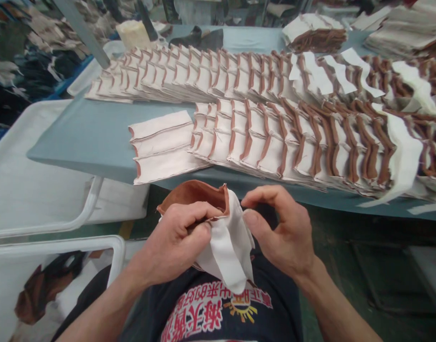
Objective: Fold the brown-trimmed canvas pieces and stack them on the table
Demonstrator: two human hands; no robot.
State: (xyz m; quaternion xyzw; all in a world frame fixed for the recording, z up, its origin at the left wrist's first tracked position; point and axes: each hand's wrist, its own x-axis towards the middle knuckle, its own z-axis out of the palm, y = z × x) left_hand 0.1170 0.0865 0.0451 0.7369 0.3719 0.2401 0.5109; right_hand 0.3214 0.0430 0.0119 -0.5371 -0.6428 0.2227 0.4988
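Note:
My left hand (180, 237) is closed on the edge of a stitched leather piece (193, 194), thumb on top. Its brown face curves upward and its white backing hangs below, with a white strip (225, 256) drooping from the seam in front of my lap. Just to the right of that seam, my right hand (280, 228) has its thumb and index finger apart, close to the white edge. I see nothing between those fingertips; the other fingers curl partly out of sight.
A blue-grey table (68, 137) carries two long rows of overlapping white-backed brown pieces (268, 137). Loose white strips (403, 152) lie over their right part. White bins (43, 199) stand at the left, one with brown scraps (43, 285). More stacks (314, 33) sit at the back.

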